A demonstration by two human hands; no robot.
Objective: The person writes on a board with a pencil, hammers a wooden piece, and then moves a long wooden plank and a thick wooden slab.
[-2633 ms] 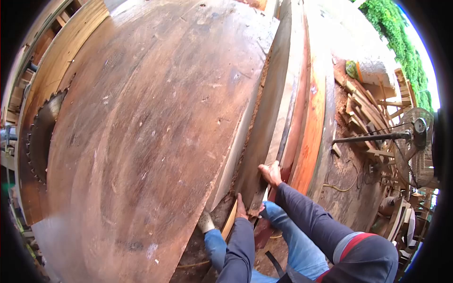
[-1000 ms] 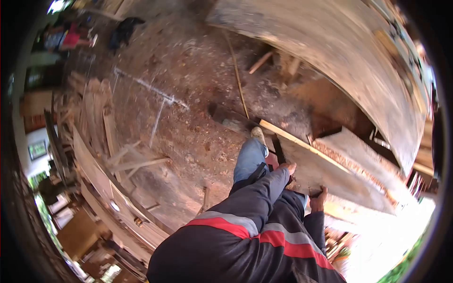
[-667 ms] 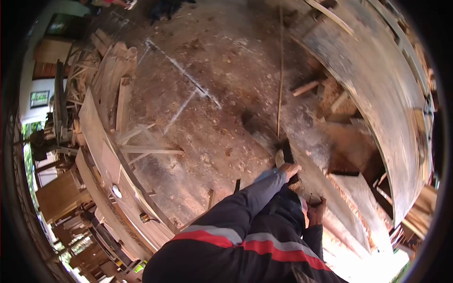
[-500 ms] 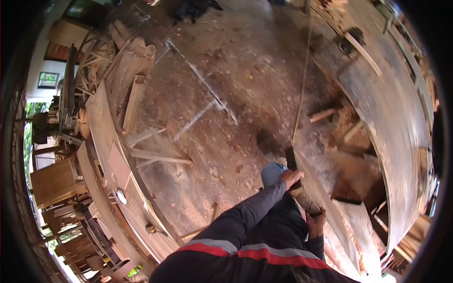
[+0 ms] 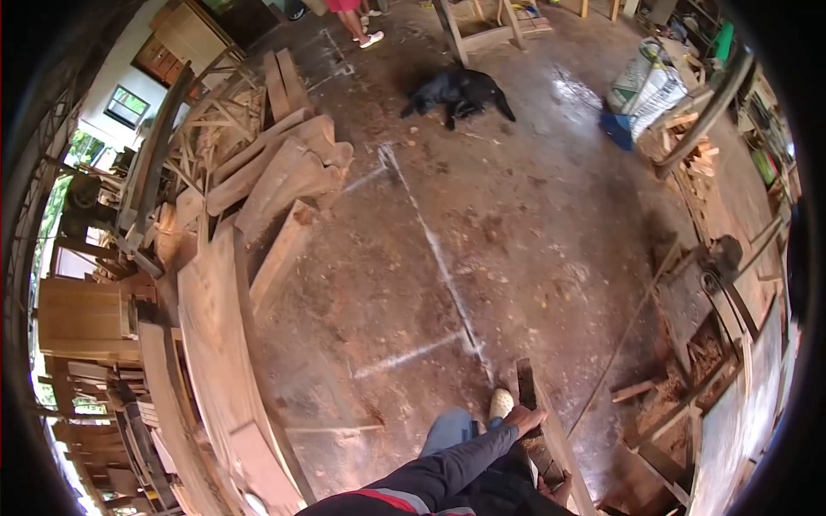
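My left hand (image 5: 523, 419) is closed over a long, narrow piece of wood with a dark front end (image 5: 526, 383), near the bottom of the view. Farther back along the same piece is my right hand (image 5: 561, 491), its fingers bent against the wood and partly cut off from sight. A paler wooden plank (image 5: 564, 451) runs right beside both hands, its front tip reaching past my left hand. Brownish bits like shavings show between the hands. Below lie a pale shoe (image 5: 502, 402) and a blue-clad knee (image 5: 447, 432).
Long thick boards (image 5: 215, 318) and stacked timber (image 5: 292, 172) line the left side. A black dog (image 5: 460, 93) lies on the floor ahead, with a person's legs (image 5: 348, 19) behind it. White sacks (image 5: 650, 90), a thin pole (image 5: 624, 340) and a sloping panel (image 5: 731, 439) stand right.
My view has swung upward, bringing the dog, the person's legs and the sacks into sight. Both hands now appear lower in the picture, still on the wood.
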